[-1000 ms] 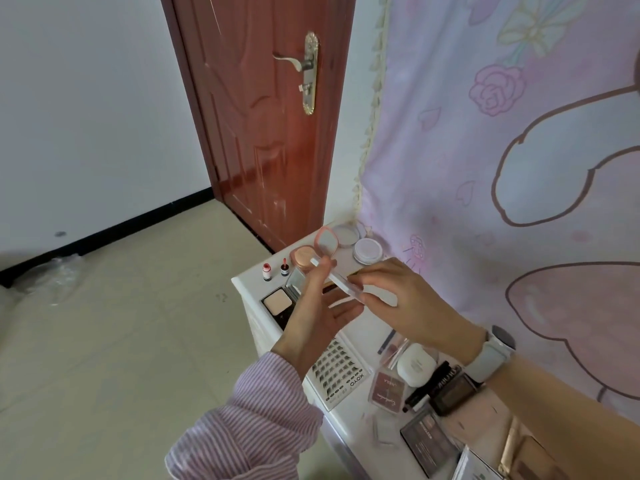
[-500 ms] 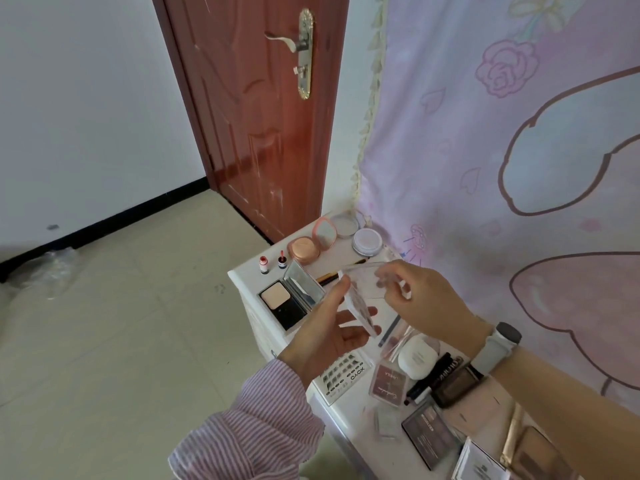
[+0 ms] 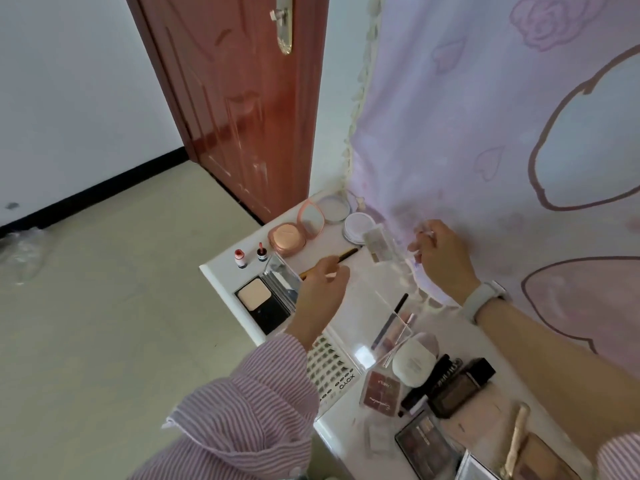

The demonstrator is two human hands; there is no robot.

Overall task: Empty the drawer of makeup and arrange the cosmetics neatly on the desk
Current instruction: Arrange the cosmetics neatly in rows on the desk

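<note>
My left hand [image 3: 320,289] hovers low over the white desk [image 3: 221,285], fingers pinched on a thin gold-and-black brush [image 3: 346,254] that lies slanted there. My right hand [image 3: 440,254], with a pale watch at its wrist, holds the edge of a small clear lash case [image 3: 381,244] upright near the curtain. A flat clear lid [image 3: 367,306] lies between the hands. At the desk's far end sit an open rose-gold compact [image 3: 287,239], a white round jar [image 3: 358,225], two small red bottles [image 3: 239,258] and an open black powder compact [image 3: 259,299].
Closer to me lie a lash sheet [image 3: 332,368], a white oval compact [image 3: 414,362], a pink palette [image 3: 381,389], black tubes [image 3: 440,379] and dark palettes [image 3: 426,445]. A pink curtain [image 3: 485,133] hangs along the desk's right side. A red door [image 3: 235,98] stands behind.
The hands, together on the clear case before, have parted. My left hand dropped to the brush; my right hand carried the case part toward the curtain. The view tilted down.
</note>
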